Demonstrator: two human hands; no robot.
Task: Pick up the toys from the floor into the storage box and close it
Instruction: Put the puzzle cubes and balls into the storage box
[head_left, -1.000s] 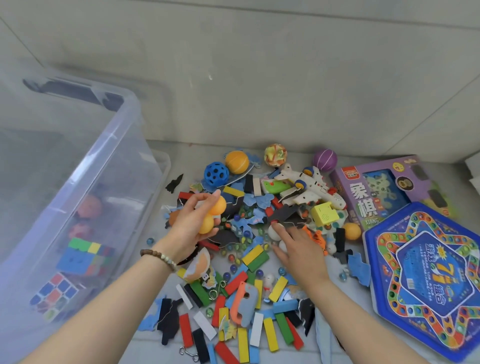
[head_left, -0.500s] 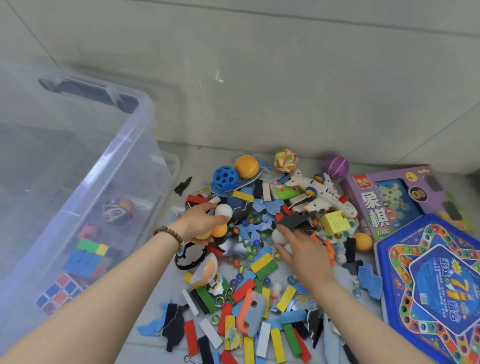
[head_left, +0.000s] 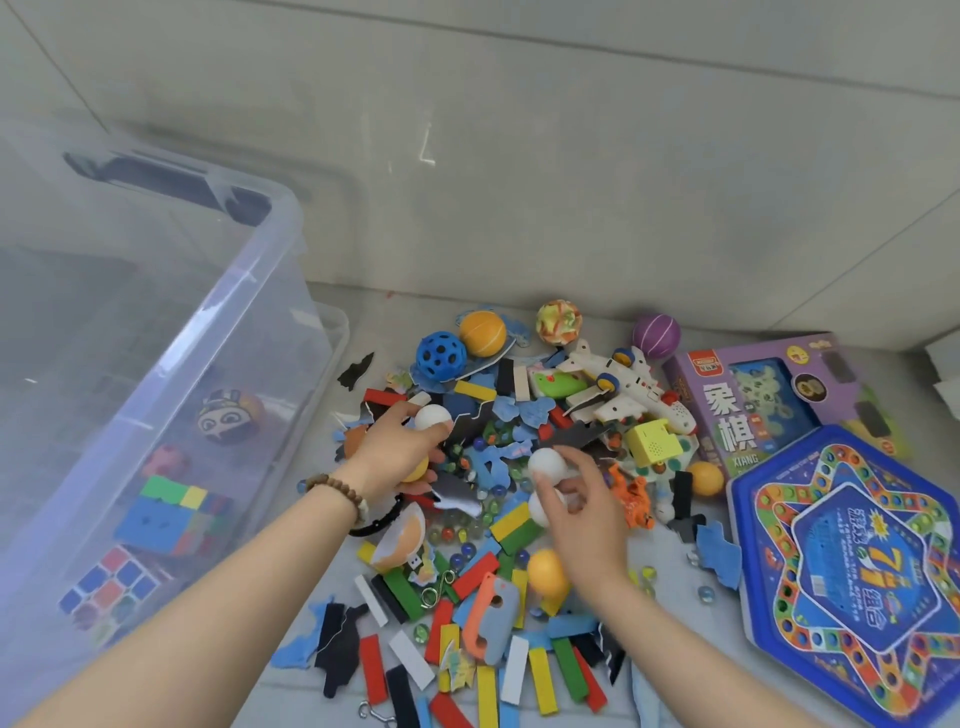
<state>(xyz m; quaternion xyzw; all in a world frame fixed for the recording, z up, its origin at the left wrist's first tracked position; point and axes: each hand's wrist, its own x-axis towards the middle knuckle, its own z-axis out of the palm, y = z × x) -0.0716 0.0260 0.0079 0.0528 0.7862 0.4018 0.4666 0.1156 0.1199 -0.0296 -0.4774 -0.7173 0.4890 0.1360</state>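
A heap of toys (head_left: 498, 499) covers the floor: coloured blocks, marbles, foam pieces, balls, a white toy plane (head_left: 631, 387). My left hand (head_left: 395, 452) grips small balls, a white one (head_left: 434, 415) at its fingertips and an orange one under the palm. My right hand (head_left: 582, 514) holds two white balls (head_left: 548, 465) over the heap's middle. An orange ball (head_left: 545, 571) lies by my right wrist. The clear storage box (head_left: 249, 291) stands open on the left, with cube puzzles (head_left: 171, 514) and a face-printed ball (head_left: 228, 415) inside.
A purple chess game box (head_left: 753, 405) and a blue hexagonal board game (head_left: 852, 571) lie on the right. A blue holed ball (head_left: 440, 357), an orange ball (head_left: 482, 332), a patterned ball (head_left: 558, 322) and a purple ball (head_left: 656, 335) sit by the wall behind the heap.
My left hand dropped back onto the heap and took a white ball as well. My right hand lifted off the pile with white balls in its fingers.
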